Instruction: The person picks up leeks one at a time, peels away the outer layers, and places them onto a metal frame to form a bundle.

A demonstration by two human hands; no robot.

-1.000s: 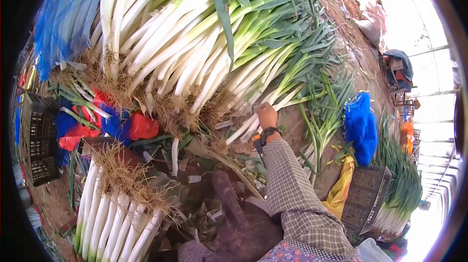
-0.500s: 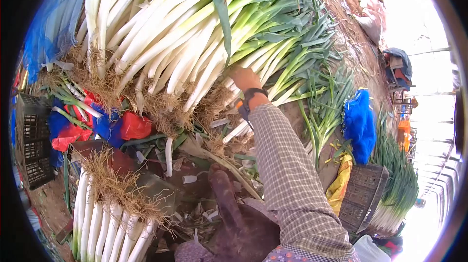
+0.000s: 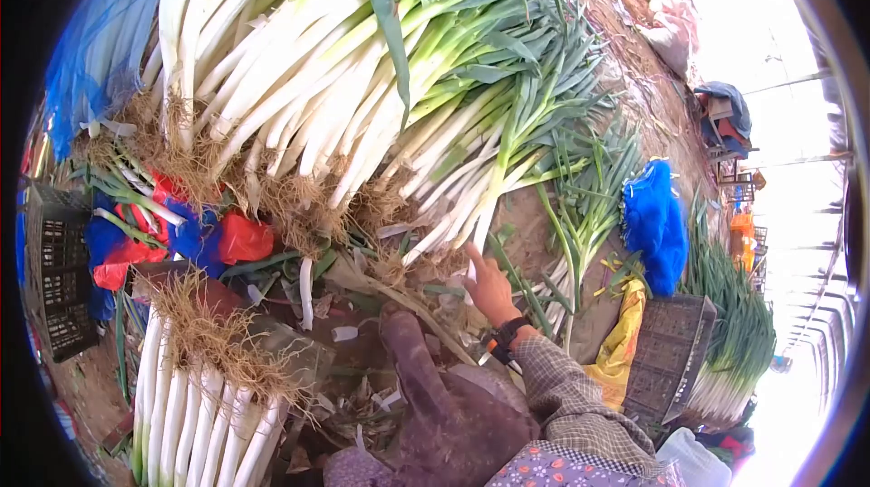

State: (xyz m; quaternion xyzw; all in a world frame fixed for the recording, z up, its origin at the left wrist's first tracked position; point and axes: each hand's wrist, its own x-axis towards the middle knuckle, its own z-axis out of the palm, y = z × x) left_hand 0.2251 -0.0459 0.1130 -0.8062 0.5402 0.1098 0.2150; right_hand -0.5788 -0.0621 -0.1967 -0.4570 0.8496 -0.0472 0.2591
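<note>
My right hand point(image 3: 492, 292), with a dark watch point(image 3: 509, 331) on its wrist, is at the root end of one leek point(image 3: 489, 206). Its fingers look closed around that end, though the exact grip is partly hidden. This leek slants across others, its white shank pointing down at my hand and its green leaves up. Behind it lies a large pile of leeks point(image 3: 308, 79), roots toward me. Lower left, a row of leeks point(image 3: 195, 414) lies with shaggy roots point(image 3: 217, 333) pointing away from me. My left hand is out of view.
Blue netting point(image 3: 95, 61) covers leeks at the upper left. A black crate point(image 3: 59, 270) stands at the left, another crate point(image 3: 666, 356) at the right beside a yellow bag point(image 3: 621, 342) and a blue net bag point(image 3: 654, 224). More leeks point(image 3: 729, 324) lie beyond.
My right hand has come back from among the piled leeks toward my body. One leek now lies slanted over the others, its root end at my fingers. The view has shifted slightly.
</note>
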